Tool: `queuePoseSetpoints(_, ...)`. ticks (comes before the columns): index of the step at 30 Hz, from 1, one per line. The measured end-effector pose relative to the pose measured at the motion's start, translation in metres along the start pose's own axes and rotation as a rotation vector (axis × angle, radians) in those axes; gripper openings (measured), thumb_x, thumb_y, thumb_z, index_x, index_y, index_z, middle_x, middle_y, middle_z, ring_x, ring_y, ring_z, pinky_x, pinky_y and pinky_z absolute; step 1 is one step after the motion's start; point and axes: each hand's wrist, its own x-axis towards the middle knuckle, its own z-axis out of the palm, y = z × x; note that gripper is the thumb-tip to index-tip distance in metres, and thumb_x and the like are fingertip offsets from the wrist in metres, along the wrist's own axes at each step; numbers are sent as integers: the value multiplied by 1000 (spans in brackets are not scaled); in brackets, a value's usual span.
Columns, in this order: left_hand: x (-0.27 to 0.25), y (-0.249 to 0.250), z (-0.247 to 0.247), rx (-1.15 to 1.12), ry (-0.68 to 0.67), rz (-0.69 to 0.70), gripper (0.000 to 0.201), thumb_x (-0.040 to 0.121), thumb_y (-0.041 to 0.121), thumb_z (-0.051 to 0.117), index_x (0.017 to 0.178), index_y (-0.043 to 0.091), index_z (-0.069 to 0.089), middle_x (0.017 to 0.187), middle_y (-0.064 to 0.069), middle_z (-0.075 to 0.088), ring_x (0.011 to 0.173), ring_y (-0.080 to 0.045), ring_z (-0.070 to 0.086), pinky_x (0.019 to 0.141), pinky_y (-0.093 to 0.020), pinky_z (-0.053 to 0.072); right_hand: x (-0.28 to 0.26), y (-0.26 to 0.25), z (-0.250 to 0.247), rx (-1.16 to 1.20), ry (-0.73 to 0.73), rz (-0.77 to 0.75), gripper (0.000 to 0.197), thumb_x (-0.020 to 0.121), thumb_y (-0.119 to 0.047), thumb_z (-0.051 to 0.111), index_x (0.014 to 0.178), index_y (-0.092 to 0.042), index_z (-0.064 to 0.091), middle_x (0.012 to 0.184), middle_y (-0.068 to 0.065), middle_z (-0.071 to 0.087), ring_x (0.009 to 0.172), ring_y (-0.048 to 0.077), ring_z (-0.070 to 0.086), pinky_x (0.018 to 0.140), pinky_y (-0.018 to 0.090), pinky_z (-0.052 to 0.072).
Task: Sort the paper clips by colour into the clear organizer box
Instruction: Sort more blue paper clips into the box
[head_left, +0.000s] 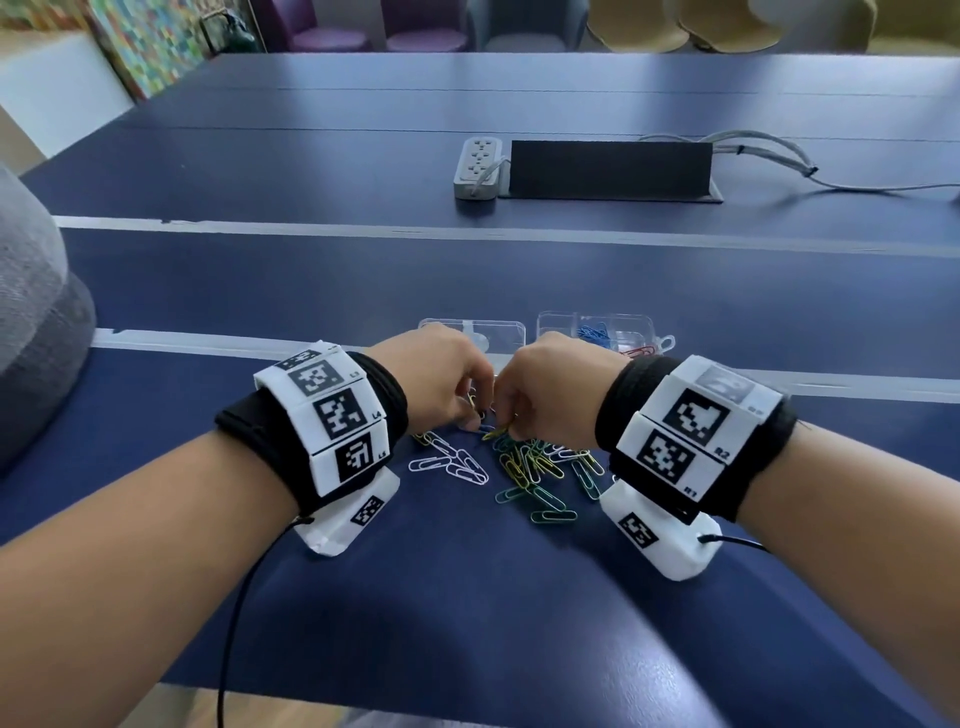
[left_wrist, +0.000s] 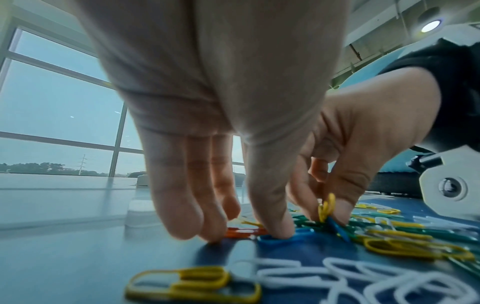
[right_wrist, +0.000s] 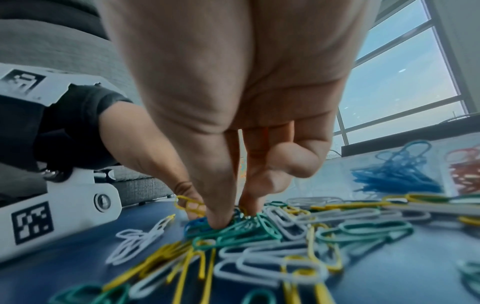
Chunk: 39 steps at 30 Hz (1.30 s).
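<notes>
A loose pile of yellow, green and white paper clips (head_left: 535, 467) lies on the blue table, between my wrists. Behind it stands the clear organizer box (head_left: 550, 318), holding blue clips (head_left: 595, 332) and red clips (head_left: 641, 351); its lid (head_left: 493, 332) lies open to the left. My left hand (head_left: 475, 421) has its fingertips down at the pile's far edge. Its thumb (left_wrist: 278, 226) presses a blue clip (left_wrist: 301, 236), and its fingers touch a red clip (left_wrist: 244, 232). My right hand (head_left: 506, 423) pinches another blue clip (right_wrist: 197, 224) tangled with a yellow clip (right_wrist: 189, 203).
A grey power strip (head_left: 478, 166), a black cable cover (head_left: 608, 169) and grey cables (head_left: 769, 156) sit at the table's middle. A grey cushion (head_left: 31, 322) is at the left edge. Chairs stand beyond the far side. Several white clips (head_left: 452, 465) lie apart, left of the pile.
</notes>
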Motion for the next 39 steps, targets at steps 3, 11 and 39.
queuePoseSetpoints(3,1,-2,-1,-37,16,-20,13,76,16,73,88,21,73,86,2,70,61,1,51,61,-16,41,-4,6,-2,9,25,35,22,84,-17,59,99,-27,72,81,-3,57,89,22,62,73,23,46)
queuePoseSetpoints(11,-3,-5,2,-14,58,-14,19,84,9,57,91,22,69,92,1,70,78,-13,55,79,-29,51,-17,35,-15,175,64,137,30,82,-10,60,102,-31,69,72,-12,65,68,4,56,78,23,48)
queuePoseSetpoints(39,7,18,-6,-263,96,38,24,84,0,54,95,19,66,78,6,62,60,-3,54,67,-19,47,-26,29,-6,104,63,195,7,76,-29,63,68,-28,62,64,-9,56,76,17,57,77,30,54)
